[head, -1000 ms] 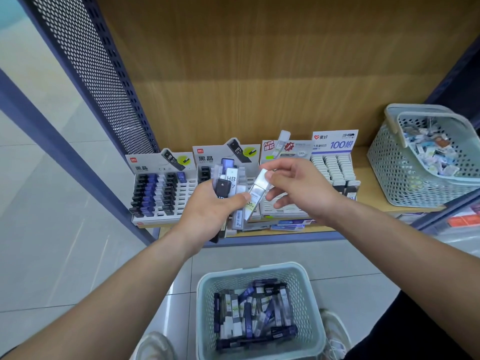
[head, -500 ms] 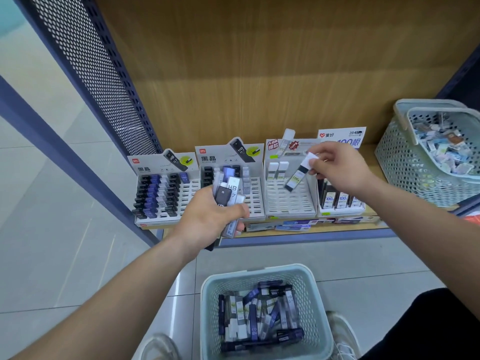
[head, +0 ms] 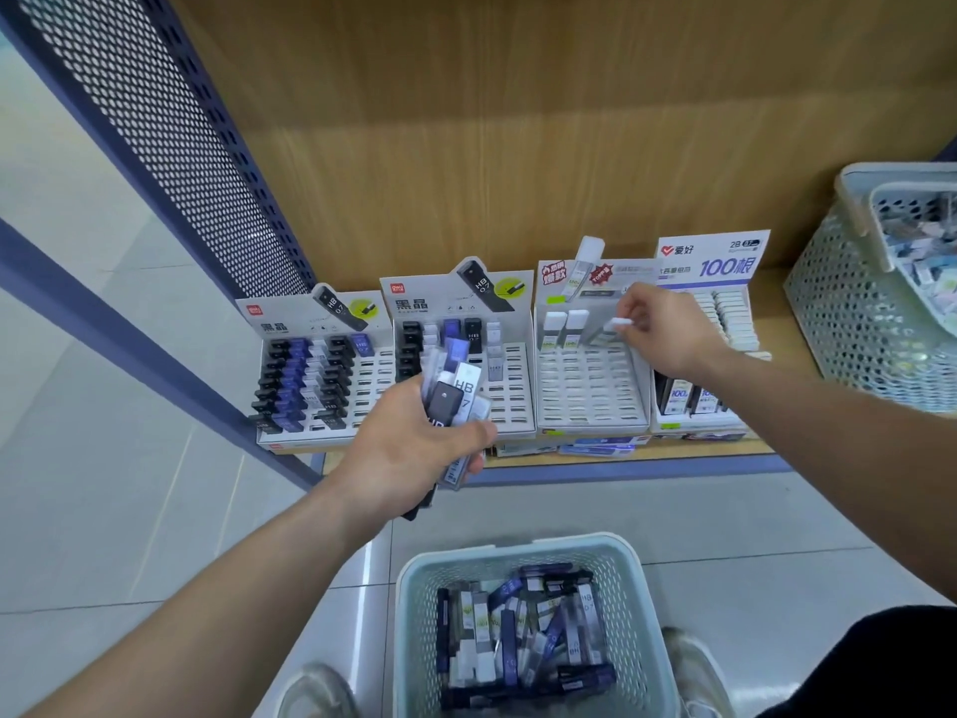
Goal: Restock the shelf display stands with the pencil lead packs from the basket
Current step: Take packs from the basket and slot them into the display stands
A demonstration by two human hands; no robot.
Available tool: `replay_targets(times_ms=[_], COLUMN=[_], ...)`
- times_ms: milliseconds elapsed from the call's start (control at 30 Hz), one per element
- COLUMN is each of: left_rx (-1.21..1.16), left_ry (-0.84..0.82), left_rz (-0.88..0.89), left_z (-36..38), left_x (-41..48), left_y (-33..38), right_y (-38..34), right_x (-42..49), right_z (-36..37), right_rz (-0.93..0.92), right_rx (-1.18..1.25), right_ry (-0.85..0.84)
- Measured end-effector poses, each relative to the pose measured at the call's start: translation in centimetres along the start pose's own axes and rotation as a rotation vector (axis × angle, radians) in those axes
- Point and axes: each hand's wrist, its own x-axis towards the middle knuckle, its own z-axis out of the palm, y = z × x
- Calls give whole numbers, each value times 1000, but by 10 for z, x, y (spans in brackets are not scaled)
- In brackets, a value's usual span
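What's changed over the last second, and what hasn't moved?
The right hand took one white-capped pack from the bundle in the left hand, carried it right and back to the third stand, and now pinches it at the top row beside two seated packs. The left hand went on gripping the bundle; the floor basket stayed put.

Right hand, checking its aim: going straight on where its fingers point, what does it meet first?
Probably the two white-capped packs standing in the third stand, left of the held pack that the right hand pinches; depth is unclear.
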Motion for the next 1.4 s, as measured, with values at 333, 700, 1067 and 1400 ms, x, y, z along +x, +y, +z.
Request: replay_targets(times_ms=[333,700,1067,1400], left_rx=[-33,-43,-43,-85], left_ry=[-23,-18,-21,-97], left_rz=[-14,-5,9,115], left_z=[14,8,5,18], left_x=[11,10,11,-10], left_y=[3,-8,-4,16], right_y=[3,9,-43,-146], right_x=[8,15,-25,-113], right_z=[9,20,-6,-34], right_rz=[-60,-137,-83,28], right_rx=[27,-76,43,638], right_ry=[-9,131,-11,-475])
